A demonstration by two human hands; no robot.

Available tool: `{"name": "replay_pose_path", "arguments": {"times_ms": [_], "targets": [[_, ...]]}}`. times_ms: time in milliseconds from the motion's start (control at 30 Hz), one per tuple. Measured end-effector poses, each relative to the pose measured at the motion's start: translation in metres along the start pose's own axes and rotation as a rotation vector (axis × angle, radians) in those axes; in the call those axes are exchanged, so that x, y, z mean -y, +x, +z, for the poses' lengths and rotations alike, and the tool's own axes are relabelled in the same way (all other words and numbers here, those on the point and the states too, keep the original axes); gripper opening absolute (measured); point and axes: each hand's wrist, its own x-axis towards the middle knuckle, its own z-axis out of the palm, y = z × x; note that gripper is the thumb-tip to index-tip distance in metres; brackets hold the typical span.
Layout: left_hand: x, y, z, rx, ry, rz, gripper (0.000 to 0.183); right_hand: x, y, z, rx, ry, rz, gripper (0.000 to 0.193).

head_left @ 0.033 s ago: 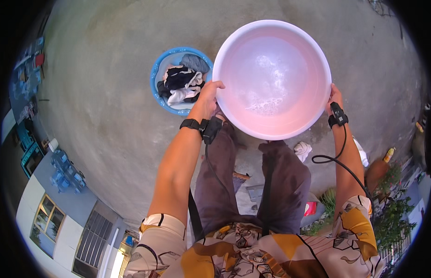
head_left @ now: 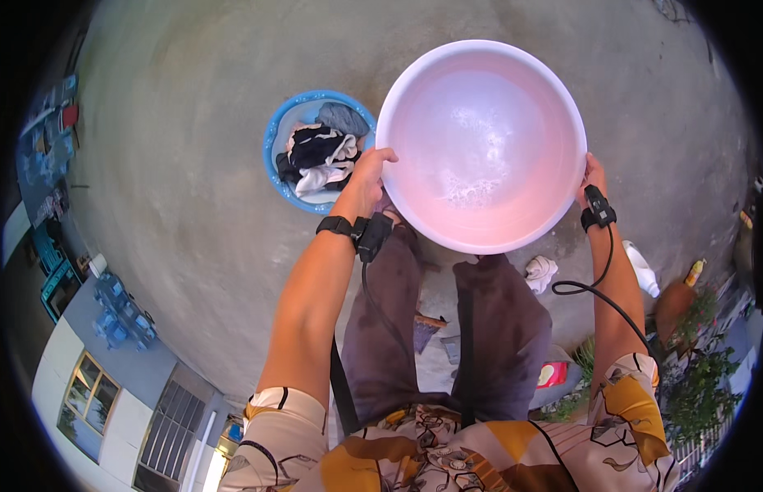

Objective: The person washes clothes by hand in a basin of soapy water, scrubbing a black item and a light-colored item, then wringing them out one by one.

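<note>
The left hand (head_left: 368, 176) and right hand (head_left: 593, 176) grasp opposite sides of the pink basin (head_left: 542, 197), out past the knees, right of the blue tub (head_left: 275, 179) of clothes (head_left: 317, 149) — best held level, weight shared evenly, so the suds (head_left: 470, 193) don't slop.

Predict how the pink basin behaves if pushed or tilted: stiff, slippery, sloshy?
The pink basin is probably stiff: it looks evenly round between the left hand and right hand. It may be slippery, since foam-like patches show inside. If those float on liquid, tilting could slosh it; depth can't be told.
</note>
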Motion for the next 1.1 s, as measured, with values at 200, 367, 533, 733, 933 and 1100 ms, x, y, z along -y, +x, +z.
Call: {"name": "replay_pose_path", "arguments": {"times_ms": [200,367,533,733,933,1100], "targets": [[0.044,0.03,0.008,-0.046,0.198,-0.166,0.044,-0.06,0.003,-0.083,-0.083,0.021,0.165,0.036],[0.079,0.041,0.042,0.256,0.454,0.001,0.061,-0.053,0.006,-0.18,-0.145,0.037,0.143,0.043],[0.064,0.036,-0.081,-0.301,1.322,0.707,0.047,-0.042,-0.016,-0.175,-0.145,-0.326,0.167,0.046],[0.049,0.063,-0.184,-0.394,1.734,0.614,0.085,0.014,0.017,-0.185,0.123,0.04,-0.052,0.041],[-0.025,0.019,-0.147,-0.161,1.401,0.66,0.035,0.006,-0.092,-0.154,0.238,0.127,-0.251,0.036],[-0.09,-0.061,-0.074,0.172,1.01,0.681,0.043,-0.011,-0.159,-0.118,0.334,0.148,-0.266,0.033]]}}
